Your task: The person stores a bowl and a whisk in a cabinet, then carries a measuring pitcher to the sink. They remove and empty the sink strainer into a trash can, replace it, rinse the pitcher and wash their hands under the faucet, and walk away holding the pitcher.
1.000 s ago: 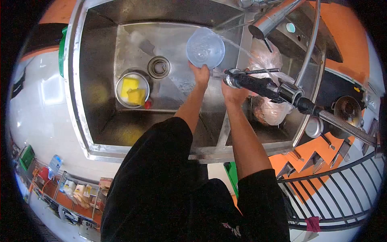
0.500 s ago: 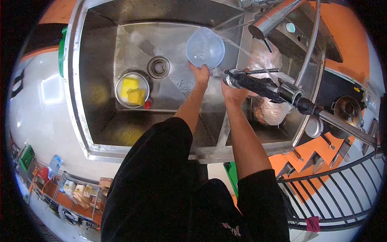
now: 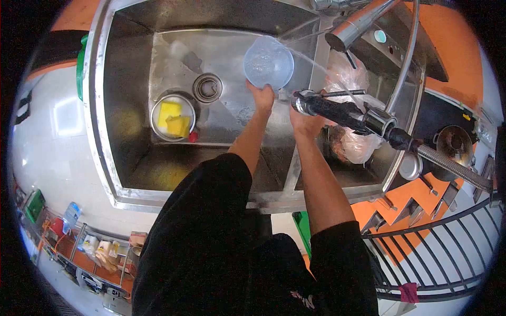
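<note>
My left hand (image 3: 262,98) grips the near rim of a light blue bowl (image 3: 268,62) over the steel sink (image 3: 226,47); water splashes inside the bowl. To the right, my right hand (image 3: 307,121) is closed around the spray nozzle (image 3: 311,102) of a black-wrapped faucet, whose fingers are partly hidden behind it. Thin jets of water cross above the bowl's right side. Left of the drain (image 3: 207,88), a round metal bowl (image 3: 174,138) holds yellow sponges (image 3: 169,113), with a small red object (image 3: 193,137) beside it.
Plastic bags (image 3: 358,145) lie in the right basin, below the faucet and its metal hose (image 3: 453,167). A steel cylinder (image 3: 353,32) hangs over the back right. Beyond the sink are a pan (image 3: 410,166), a wok (image 3: 454,143) and a black railing (image 3: 437,227).
The water patterns in the blue bowl and on the sink floor have shifted slightly. Both hands, the bowl and the nozzle have stayed in place.
</note>
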Tool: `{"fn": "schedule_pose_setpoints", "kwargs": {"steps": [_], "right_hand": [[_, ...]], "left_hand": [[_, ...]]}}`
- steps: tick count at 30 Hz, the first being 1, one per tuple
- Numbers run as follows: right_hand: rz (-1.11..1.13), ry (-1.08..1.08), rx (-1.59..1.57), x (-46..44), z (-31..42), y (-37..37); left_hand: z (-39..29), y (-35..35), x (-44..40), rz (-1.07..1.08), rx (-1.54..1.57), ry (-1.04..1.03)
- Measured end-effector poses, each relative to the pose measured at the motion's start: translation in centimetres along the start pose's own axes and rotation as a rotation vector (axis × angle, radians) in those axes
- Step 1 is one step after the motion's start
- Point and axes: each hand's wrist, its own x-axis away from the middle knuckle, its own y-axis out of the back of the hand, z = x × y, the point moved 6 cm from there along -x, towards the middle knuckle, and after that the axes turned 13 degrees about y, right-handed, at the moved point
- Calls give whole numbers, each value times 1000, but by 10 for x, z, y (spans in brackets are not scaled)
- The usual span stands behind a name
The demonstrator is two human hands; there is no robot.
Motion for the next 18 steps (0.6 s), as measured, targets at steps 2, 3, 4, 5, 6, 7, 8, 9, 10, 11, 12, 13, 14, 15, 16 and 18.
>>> {"fn": "schedule_pose_setpoints", "kwargs": {"steps": [2,3,4,5,6,7,8,9,10,11,12,13,14,15,16,18], "right_hand": [[35,-21,-52,-2,-2,-3],[53,-31,-78,-2,-4,-5],[42,-13,-88,-3,-4,-4],[32,4,-98,-3,-4,-4],[22,21,-108,-4,-3,-3],[17,17,-94,-3,-4,-4],[12,11,-79,-3,-4,-5],[7,6,-65,-2,-4,-5],[28,-10,-68,-2,-5,-7],[50,-27,-71,-1,-5,-5],[71,-44,-74,-1,-4,-5],[51,-32,-57,-1,-4,-5],[30,-20,-40,0,-4,-6],[10,-9,-23,0,-4,-6],[17,-13,-25,0,-6,-7],[30,-23,-30,-2,-7,-7]], "left_hand": [[-1,0,-2,24,16,-13],[1,0,-4,35,24,-19],[4,0,-5,34,27,-21],[6,0,-6,32,29,-23],[8,0,-7,30,32,-26],[9,0,-9,42,28,-19],[11,1,-13,55,24,-12],[13,1,-15,55,24,3],[16,2,-17,56,23,17],[17,2,-17,44,25,39],[18,2,-17,37,22,48],[18,2,-17,30,20,57],[14,1,-14,28,13,53],[10,0,-11,25,6,50],[7,-1,-7,37,39,67],[-1,-3,3,60,107,102]]}}
